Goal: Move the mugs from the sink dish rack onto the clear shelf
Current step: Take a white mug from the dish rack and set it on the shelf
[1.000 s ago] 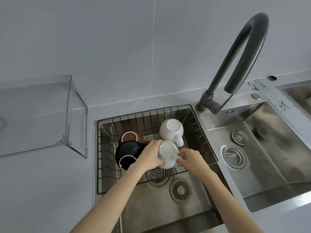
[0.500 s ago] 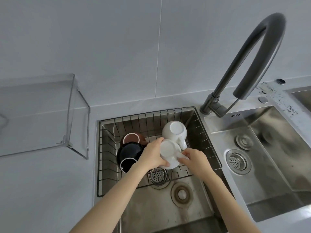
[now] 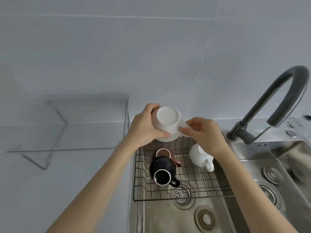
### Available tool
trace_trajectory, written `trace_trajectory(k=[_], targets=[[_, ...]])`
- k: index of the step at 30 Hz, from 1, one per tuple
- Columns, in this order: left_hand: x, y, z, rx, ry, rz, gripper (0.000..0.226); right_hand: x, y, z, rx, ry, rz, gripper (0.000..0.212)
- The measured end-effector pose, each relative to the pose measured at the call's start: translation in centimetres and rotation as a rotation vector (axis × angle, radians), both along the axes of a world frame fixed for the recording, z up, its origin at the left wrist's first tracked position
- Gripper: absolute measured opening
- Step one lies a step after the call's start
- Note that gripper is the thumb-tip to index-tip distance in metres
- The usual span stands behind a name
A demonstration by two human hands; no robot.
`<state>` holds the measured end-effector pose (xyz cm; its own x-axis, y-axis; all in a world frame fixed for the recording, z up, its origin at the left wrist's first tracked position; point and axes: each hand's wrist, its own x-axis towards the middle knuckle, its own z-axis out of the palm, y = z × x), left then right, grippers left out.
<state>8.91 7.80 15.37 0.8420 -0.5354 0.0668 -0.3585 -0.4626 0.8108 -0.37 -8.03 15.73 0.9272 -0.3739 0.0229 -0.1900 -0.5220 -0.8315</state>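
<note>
We hold the inverted white mug (image 3: 166,123) above the dish rack (image 3: 185,187): left hand (image 3: 146,128) wraps body, right hand (image 3: 202,132) pinches handle; wet glaze could slip before the clear shelf (image 3: 67,140)

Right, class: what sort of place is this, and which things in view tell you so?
Most likely a home kitchen: a steel double sink with an arched faucet, and a wire dish rack holding mugs.
</note>
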Motion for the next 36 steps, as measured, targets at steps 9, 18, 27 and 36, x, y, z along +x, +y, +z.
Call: trace_trajectory(k=[9,18,27,36], targets=[[5.7,10.0,2.5,-0.042,-0.122,0.234,0.097,9.0,10.4,2.4,0.013,-0.142,0.122,0.014],[13.1,20.7,0.1,0.004,-0.06,0.451,0.096,18.8,20.9,0.2,0.023,-0.06,0.245,0.023],[18.2,25.4,-2.7,0.042,-0.019,0.528,0.083,25.2,26.0,-3.1,0.031,0.035,0.288,0.025],[20.4,26.2,-3.5,0.121,-0.042,0.513,0.09,26.6,26.7,-3.9,0.067,0.016,0.252,0.026]])
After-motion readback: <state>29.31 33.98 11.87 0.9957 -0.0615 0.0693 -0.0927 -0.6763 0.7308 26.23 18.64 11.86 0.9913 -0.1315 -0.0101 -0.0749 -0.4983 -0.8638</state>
